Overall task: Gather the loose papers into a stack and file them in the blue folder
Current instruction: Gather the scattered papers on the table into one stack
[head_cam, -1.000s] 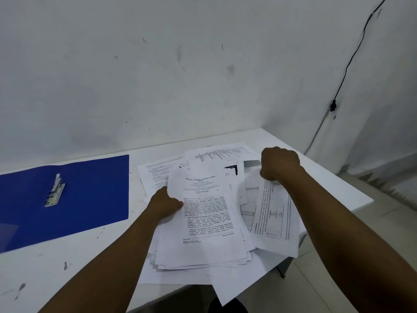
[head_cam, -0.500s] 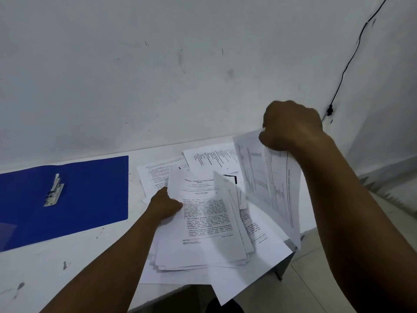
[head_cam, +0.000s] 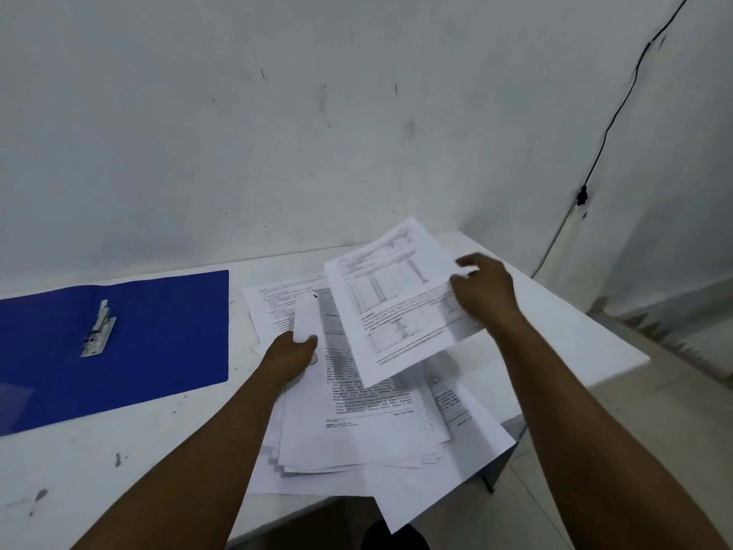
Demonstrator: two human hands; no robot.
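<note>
A loose pile of printed papers (head_cam: 369,422) lies on the white table (head_cam: 119,462), with some sheets hanging over the front edge. My left hand (head_cam: 291,357) rests on the pile's left side and pinches the upturned corner of its top sheet. My right hand (head_cam: 482,289) holds a single sheet with tables (head_cam: 392,295) by its right edge, flat and just above the pile. The blue folder (head_cam: 158,343) lies open on the table at the left, its metal clip (head_cam: 99,329) showing.
A white wall stands right behind the table. A black cable (head_cam: 607,136) runs down the wall at the right. The table's right corner (head_cam: 634,359) ends above a tiled floor. Dark specks mark the tabletop near the front left.
My right hand lifted a sheet from the pile's right side, raised it high, then brought it down and leftward over the pile. My left hand stayed put and now pinches the top sheet's corner.
</note>
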